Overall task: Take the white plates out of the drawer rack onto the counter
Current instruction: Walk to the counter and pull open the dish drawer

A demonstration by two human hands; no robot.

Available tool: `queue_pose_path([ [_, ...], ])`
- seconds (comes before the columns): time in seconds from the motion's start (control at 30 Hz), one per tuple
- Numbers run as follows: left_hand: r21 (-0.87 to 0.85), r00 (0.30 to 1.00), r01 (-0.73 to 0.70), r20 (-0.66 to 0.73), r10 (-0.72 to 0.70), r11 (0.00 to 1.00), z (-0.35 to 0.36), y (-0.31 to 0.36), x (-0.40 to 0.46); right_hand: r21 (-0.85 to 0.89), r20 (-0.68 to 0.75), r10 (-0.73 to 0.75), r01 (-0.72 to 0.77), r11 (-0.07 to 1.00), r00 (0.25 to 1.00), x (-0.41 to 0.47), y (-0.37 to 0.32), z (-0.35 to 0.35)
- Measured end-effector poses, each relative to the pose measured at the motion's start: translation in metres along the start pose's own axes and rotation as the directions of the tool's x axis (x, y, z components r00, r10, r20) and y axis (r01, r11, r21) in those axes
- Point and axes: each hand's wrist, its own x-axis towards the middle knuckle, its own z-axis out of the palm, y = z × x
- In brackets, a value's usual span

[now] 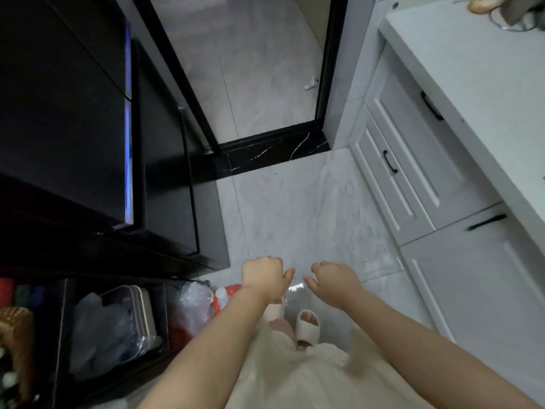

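Observation:
My left hand and my right hand hang side by side over the pale tiled floor, low in the middle of the view. Both have loosely curled fingers and hold nothing. The white counter runs along the right edge. Below it are white cabinet drawers with black handles, all closed. No plates and no drawer rack are visible.
A tall black appliance fills the left side. A black doorway threshold lies ahead. At lower left a dark shelf holds plastic bags, metal trays and a woven basket. Something rests on the counter's far corner.

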Motion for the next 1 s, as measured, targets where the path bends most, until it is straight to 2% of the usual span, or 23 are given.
queue_pose_path([
  [0.33, -0.003, 0.998, 0.036, 0.054, -0.035, 0.999, -0.026, -0.033, 0.042, -0.074, 0.020, -0.021, 0.022, 0.997, 1.000, 0.055, -0.016, -0.030],
  [0.63, -0.006, 0.999, 0.026, 0.026, -0.026, 1.000, -0.070, -0.079, 0.104, -0.139, 0.039, -0.002, 0.007, 0.990, 0.999, 0.123, -0.041, -0.084],
  [1.0, 0.033, 0.999, 0.012, 0.049, -0.014, 0.999, -0.106, -0.104, 0.153, -0.073, -0.001, 0.052, -0.052, 0.996, 0.999, 0.182, -0.040, -0.130],
])
